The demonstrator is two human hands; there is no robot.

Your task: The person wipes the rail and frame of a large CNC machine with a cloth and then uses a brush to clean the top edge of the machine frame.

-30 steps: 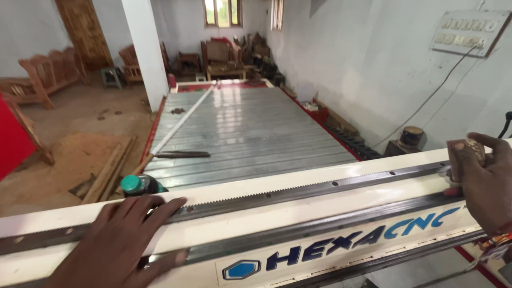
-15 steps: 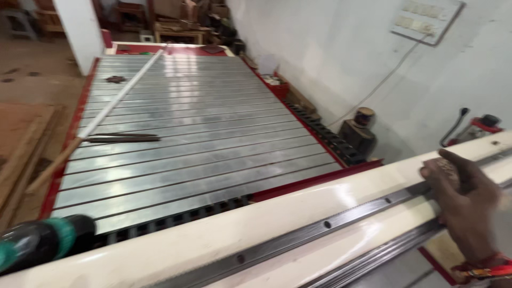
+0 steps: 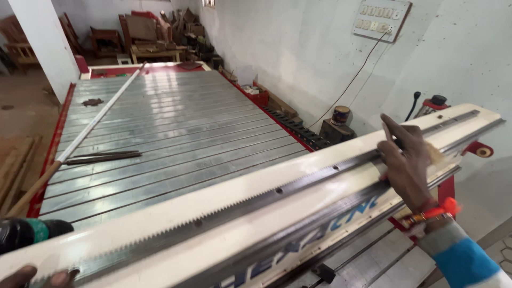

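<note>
Right hand (image 3: 408, 160) on white gantry beam (image 3: 256, 213), frame right.
Fingers (image 3: 392, 128) flat, gripping nothing; left hand (image 3: 32, 277) barely visible, grip unclear.

Blue lettered label (image 3: 341, 221) printed along white gantry beam (image 3: 256, 213) front face, partly hidden. Small round tin (image 3: 340, 114), dark with pale band, against right wall.

White plastered wall (image 3: 298, 58), switchboard (image 3: 381, 18), wooden furniture (image 3: 144, 32) stacked behind.

Right hand (image 3: 405, 160) lies palm-down, fingers extended; left hand (image 3: 32, 277) shows only fingertips at the bottom edge
</note>
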